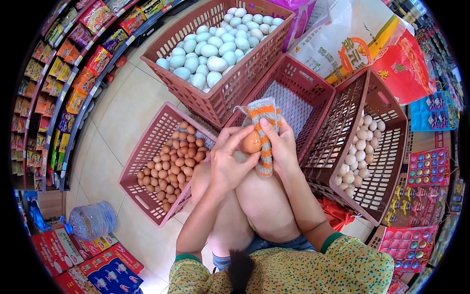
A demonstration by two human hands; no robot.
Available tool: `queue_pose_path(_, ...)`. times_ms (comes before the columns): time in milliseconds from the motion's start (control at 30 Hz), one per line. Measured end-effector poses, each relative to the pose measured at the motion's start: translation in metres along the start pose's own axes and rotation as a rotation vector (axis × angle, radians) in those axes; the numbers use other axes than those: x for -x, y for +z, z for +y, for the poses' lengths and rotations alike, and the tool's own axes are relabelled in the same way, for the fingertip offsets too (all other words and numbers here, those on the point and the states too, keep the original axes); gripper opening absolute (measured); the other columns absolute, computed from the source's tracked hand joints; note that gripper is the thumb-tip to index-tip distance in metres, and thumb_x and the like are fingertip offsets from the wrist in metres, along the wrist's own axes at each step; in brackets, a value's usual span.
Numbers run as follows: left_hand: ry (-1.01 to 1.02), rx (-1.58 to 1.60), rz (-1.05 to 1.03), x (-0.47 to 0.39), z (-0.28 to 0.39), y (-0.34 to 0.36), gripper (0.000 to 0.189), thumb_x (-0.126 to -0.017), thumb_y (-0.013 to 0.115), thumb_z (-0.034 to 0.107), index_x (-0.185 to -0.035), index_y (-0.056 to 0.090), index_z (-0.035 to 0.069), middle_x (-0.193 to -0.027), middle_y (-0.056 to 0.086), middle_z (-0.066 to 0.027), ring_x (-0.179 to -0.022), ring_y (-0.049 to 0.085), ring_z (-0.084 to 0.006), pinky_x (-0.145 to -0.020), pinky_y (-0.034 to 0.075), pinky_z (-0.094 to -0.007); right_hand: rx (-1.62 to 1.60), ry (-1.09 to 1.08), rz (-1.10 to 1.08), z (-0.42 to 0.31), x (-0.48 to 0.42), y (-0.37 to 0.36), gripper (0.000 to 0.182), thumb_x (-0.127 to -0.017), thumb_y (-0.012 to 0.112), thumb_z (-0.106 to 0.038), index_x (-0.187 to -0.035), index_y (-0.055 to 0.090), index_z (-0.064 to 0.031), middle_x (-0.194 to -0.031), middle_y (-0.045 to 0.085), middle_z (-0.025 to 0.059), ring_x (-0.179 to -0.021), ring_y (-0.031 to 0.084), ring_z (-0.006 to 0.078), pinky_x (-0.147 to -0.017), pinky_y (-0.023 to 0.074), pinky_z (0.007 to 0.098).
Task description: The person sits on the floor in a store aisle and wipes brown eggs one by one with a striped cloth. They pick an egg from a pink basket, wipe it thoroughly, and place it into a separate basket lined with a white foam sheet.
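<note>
A brown egg [252, 142] sits between the thumb and fingers of my left hand [231, 156], above my knees. My right hand [281, 147] grips a folded grey cloth with orange stripes [267, 137], its thumb pressing on the front. The cloth touches the egg's right side. To the left stands a reddish plastic crate [137, 176] holding many brown eggs [174, 158]. Just beyond my hands is another crate [315, 92] with a pale mesh-like floor [279, 96]; my hands hide part of it.
A taller crate [216, 104] at the back is heaped with pale blue-green eggs [216, 47]. On the right, a dark crate [385, 176] holds cream eggs [360, 147]. Shelves of packets [73, 73] curve along the left. A water jug [93, 220] and boxes [99, 261] are lower left.
</note>
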State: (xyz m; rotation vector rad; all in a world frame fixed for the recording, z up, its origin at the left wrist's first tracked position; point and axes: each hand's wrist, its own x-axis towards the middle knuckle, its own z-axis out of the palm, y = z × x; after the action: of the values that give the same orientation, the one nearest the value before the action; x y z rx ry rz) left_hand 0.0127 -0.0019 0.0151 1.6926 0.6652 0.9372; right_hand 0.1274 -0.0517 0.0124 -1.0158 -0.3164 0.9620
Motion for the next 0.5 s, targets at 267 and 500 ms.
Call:
queue_pose_path(267,0.047,-0.298,0.052,0.001,0.006,0.002,0.041,-0.061,0.068,-0.007,-0.100,0.060,-0.001,-0.097,0.054,-0.0099,-0.092,0.056,-0.0191,-0.077,0.048,-0.0294,0.298,-0.229,-0.109,0.010,0.011,0.006,0.042,-0.074,0.064,0.002,-0.111,0.045,-0.0007,-0.103,0.056,0.0068,-0.098,0.055,0.0128,-0.084,0.0455,0.0266)
queue_pose_path(500,-0.042,0.180,-0.076,0.003,-0.009,-0.001,0.051,-0.069,0.067,-0.009,-0.117,0.054,0.000,-0.112,0.052,-0.0076,-0.104,0.055,-0.0186,-0.088,0.048,-0.0293,-0.235,0.019,0.017,0.006,-0.003,-0.003,0.033,-0.083,0.062,-0.004,-0.114,0.049,-0.0026,-0.107,0.059,0.0076,-0.096,0.058,0.0156,-0.083,0.0483,0.0294)
